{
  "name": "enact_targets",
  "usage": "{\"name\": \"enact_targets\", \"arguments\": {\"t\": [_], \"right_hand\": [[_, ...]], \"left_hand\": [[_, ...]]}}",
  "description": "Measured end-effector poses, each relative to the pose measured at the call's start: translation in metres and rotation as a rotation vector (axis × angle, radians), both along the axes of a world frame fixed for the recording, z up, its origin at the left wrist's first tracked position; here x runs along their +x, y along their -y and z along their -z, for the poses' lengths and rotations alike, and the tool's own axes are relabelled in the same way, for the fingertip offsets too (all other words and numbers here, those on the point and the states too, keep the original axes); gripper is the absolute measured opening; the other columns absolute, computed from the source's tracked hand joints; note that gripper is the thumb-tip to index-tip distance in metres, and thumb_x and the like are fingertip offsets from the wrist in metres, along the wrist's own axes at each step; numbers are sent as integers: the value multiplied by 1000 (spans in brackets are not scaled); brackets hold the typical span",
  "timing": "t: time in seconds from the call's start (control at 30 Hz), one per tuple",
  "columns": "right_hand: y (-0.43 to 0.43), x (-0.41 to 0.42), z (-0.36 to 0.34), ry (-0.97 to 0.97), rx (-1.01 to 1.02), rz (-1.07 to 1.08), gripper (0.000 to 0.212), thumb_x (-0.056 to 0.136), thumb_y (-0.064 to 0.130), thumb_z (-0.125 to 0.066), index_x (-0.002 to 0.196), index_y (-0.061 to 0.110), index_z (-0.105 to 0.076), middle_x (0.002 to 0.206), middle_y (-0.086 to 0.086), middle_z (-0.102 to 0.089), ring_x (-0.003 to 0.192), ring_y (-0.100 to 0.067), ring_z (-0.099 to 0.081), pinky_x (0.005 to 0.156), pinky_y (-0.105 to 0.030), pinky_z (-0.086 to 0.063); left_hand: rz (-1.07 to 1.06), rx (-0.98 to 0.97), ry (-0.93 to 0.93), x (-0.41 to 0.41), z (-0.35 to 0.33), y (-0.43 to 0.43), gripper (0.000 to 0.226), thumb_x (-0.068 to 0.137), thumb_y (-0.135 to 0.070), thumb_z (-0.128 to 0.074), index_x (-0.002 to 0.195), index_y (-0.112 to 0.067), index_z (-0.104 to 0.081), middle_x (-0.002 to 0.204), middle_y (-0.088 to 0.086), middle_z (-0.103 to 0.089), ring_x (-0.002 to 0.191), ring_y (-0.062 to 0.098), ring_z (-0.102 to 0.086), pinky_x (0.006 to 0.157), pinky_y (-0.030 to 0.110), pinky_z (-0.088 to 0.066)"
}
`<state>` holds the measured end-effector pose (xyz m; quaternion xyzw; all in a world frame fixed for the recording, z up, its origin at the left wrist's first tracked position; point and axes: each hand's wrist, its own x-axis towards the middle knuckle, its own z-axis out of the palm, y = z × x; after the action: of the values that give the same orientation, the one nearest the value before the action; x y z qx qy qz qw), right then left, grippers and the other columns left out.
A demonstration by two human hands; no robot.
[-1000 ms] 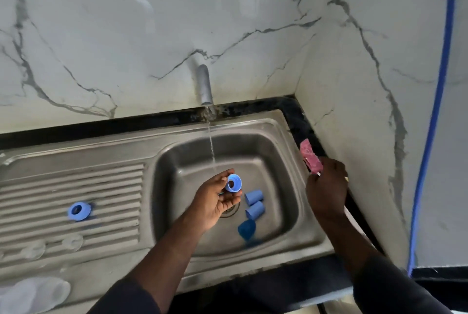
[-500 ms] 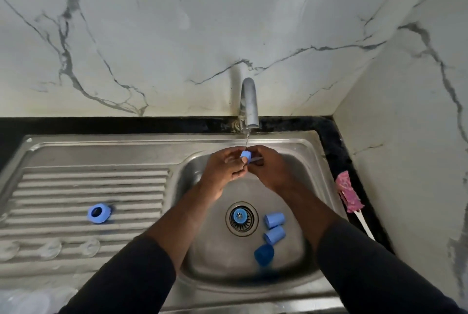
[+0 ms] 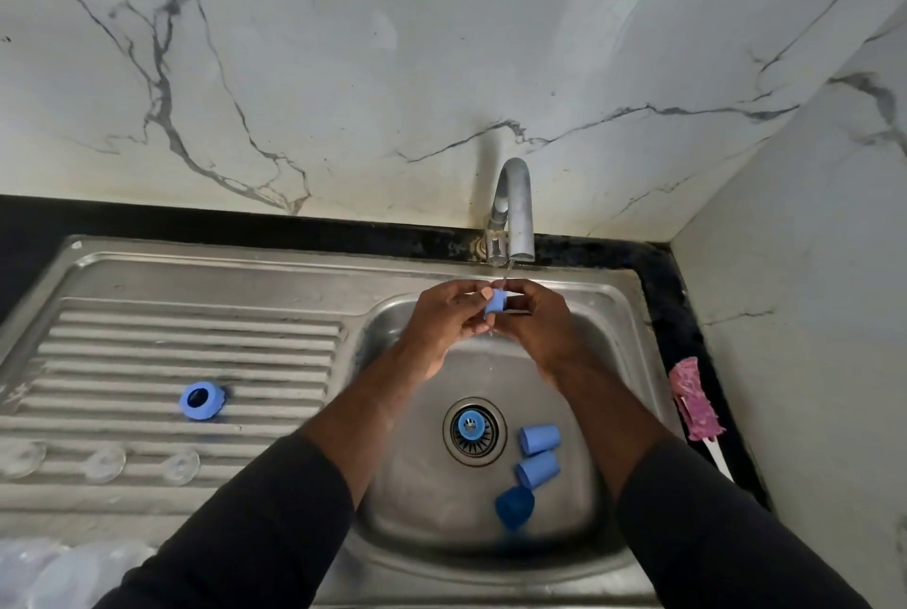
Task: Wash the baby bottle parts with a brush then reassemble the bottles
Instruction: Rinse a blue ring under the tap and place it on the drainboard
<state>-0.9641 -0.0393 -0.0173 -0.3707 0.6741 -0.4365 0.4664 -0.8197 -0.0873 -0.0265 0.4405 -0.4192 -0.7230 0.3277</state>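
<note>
The left hand [image 3: 451, 316] and right hand [image 3: 537, 321] met at the far side of the sink [image 3: 613, 287], wrists angled inward. Each pinched one side of a small blue cap [image 3: 495, 303], probably to keep it under the tap [image 3: 515, 211] for rinsing. The brush [image 3: 694, 400] lay on the bench [image 3: 680, 309] to the right, within easy reach.

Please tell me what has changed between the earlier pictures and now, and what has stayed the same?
The right hand let go of the pink brush, which now lies on the counter edge, and joined the left hand at the small blue part. The left hand carried that part up under the tap; both hands hold it. Unchanged: the blue caps in the basin, the blue ring on the drainboard.
</note>
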Motion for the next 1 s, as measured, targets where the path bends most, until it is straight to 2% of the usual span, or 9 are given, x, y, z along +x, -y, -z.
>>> {"name": "enact_targets", "arguments": {"t": [0.1,0.27,0.33,0.43,0.5,0.57,0.73,0.9,1.0], "right_hand": [[-4,3,2,-32,1,-1,50,70,-2,-85,113,17,-66,105,-5,-73,100,-24,-71,89,-44,-60],[-11,5,3,58,-6,-26,47,77,-15,-72,112,14,-62,111,-12,-70,103,-30,-68,76,-36,-58],[-11,6,1,187,-11,14,42,82,-14,-65,116,10,-63,111,-15,-72,101,-29,-69,82,-38,-59],[-8,6,-6,377,69,109,22,100,6,-53,119,2,-63,112,-23,-71,96,-30,-70,89,-45,-58],[-7,5,-5,338,153,74,30,105,25,-52,117,1,-65,108,-21,-73,90,-28,-71,79,-41,-61],[-7,4,-2,308,158,42,33,103,30,-56,115,1,-67,105,-19,-74,86,-26,-72,74,-35,-59],[-8,7,5,344,70,95,20,94,5,-67,114,4,-66,111,-16,-73,103,-32,-72,89,-40,-60],[-6,8,5,271,52,104,36,84,-15,-67,109,10,-63,109,-14,-73,101,-30,-70,94,-47,-57],[-6,7,3,426,40,153,34,90,-16,-56,113,8,-60,112,-18,-68,101,-29,-65,96,-44,-53]], "left_hand": [[22,46,35,4,5,-4,25,92,-20,-71,113,-6,-69,104,18,-74,84,23,-73,77,31,-61],[82,25,43,6,2,-3,30,84,-1,-75,112,-7,-67,109,16,-73,96,26,-75,81,35,-61],[85,-29,47,7,1,-2,35,80,5,-76,111,-10,-69,108,13,-75,100,28,-73,86,38,-60],[99,-120,80,8,4,-1,44,73,12,-78,111,-9,-71,107,12,-75,102,29,-72,91,43,-58],[116,-182,132,8,4,-2,47,72,15,-76,114,-5,-70,107,11,-76,100,25,-73,90,40,-59],[120,-209,138,6,1,-5,44,75,15,-73,114,-4,-71,106,11,-76,99,24,-74,88,37,-60],[114,-142,183,2,-2,-4,20,97,-9,-58,111,-12,-73,105,12,-75,101,31,-72,90,47,-60],[96,-216,280,-1,-4,0,18,87,-8,-75,95,-24,-73,96,10,-77,93,32,-74,89,51,-59],[86,-334,353,-2,-1,4,18,76,-18,-83,87,-31,-77,93,4,-78,89,25,-75,89,52,-59]]}}
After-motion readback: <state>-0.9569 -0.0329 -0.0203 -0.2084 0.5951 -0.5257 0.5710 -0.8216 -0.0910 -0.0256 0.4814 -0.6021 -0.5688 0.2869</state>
